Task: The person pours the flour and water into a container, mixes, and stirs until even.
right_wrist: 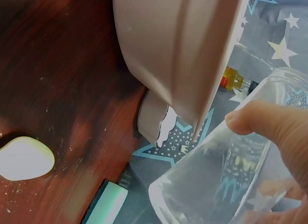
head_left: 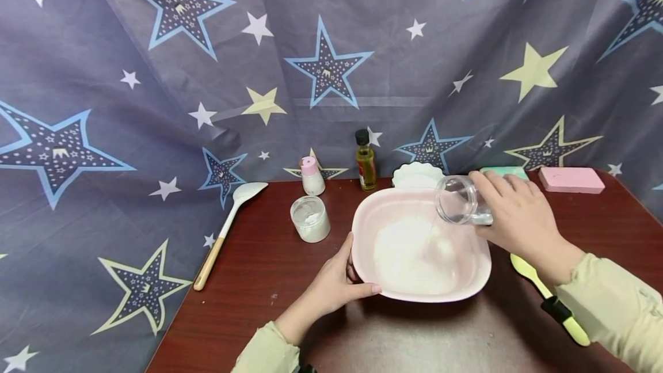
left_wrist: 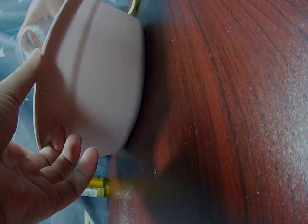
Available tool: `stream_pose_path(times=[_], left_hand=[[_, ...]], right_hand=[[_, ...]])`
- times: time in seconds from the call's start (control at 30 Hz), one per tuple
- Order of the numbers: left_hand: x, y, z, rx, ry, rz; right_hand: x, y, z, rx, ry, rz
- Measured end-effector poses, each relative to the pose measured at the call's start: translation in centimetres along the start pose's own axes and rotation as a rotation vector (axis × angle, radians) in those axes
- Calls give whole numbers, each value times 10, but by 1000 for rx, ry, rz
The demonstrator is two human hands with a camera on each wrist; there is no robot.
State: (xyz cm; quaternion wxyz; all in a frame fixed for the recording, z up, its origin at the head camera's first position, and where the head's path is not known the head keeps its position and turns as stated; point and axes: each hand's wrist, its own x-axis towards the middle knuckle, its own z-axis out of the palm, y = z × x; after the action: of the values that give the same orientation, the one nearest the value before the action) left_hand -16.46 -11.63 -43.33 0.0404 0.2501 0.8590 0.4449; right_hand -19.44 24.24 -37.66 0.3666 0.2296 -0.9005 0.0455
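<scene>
A pale pink basin [head_left: 472, 266] with white powder [head_left: 399, 252] in it is at the middle of the table. My left hand [head_left: 331, 286] holds its left side, thumb over the rim and fingers curled beneath, as the left wrist view also shows. Tilted above the basin's right rim is a clear jar [head_left: 458, 200], mouth to the left, gripped from the side by my right hand [head_left: 523, 220]. Clear liquid lies along the jar's lower side, and a thin stream falls into the powder. In the right wrist view the thumb presses on the jar wall [right_wrist: 192, 180].
Behind stand an open jar of white powder [head_left: 312, 226], a pink-capped shaker [head_left: 312, 177], an oil bottle [head_left: 366, 163] and a scalloped white dish [head_left: 416, 174]. A white ladle [head_left: 228, 229] lies left; a yellow-green spoon [head_left: 533, 278] and pink block [head_left: 571, 180] lie right.
</scene>
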Motion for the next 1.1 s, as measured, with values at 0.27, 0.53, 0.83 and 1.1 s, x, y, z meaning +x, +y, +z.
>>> stream_pose_path(times=[0.27,0.53,0.83,1.1], left_hand=[[1,0,-2,5,1,-12],[2,1,-2,15,7,-20],[2,-2,0,11,13,-20],[-1,-4,2,-17,9,-13]], right_hand=[[4,9,-6,162,-153,228],[-5,39,4,310,-130,447],[-32,67,26,455,-160,652],[-53,74,42,570,-215,781]])
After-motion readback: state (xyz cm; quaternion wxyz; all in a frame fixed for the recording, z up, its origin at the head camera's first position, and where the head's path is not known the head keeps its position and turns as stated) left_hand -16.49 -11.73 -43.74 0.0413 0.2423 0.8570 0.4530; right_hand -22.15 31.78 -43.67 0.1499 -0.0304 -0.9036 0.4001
